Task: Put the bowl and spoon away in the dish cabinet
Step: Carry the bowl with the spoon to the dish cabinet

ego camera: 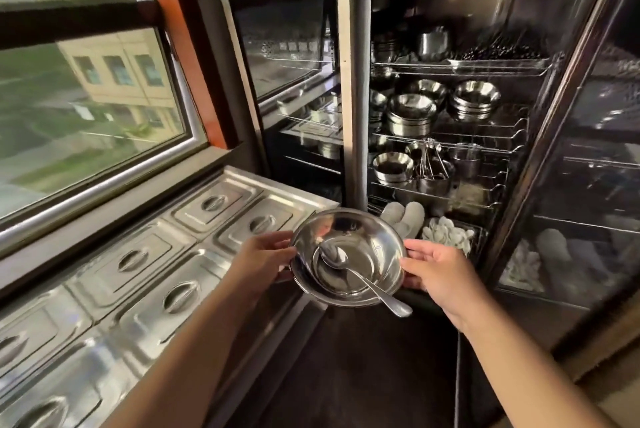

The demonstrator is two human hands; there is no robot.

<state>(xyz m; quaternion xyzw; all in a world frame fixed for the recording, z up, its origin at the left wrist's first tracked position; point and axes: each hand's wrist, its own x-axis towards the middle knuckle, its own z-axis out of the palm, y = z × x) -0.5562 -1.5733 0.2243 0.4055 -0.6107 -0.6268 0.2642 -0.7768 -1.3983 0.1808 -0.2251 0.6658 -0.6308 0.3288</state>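
Both hands, the left hand (266, 259) and right hand (440, 275), grip opposite rims of the steel bowl (360, 247) before the open cabinet (349, 81); light, stiff and slick, it probably needs level carrying, since the loose spoon (349, 270) could slide.

1. The cabinet's wire shelf (485, 136) carries stacked steel bowls (412, 114).
2. The shelf below it (498, 185) carries more bowls (393, 167) left and a utensil cup (433, 181) just beside them.
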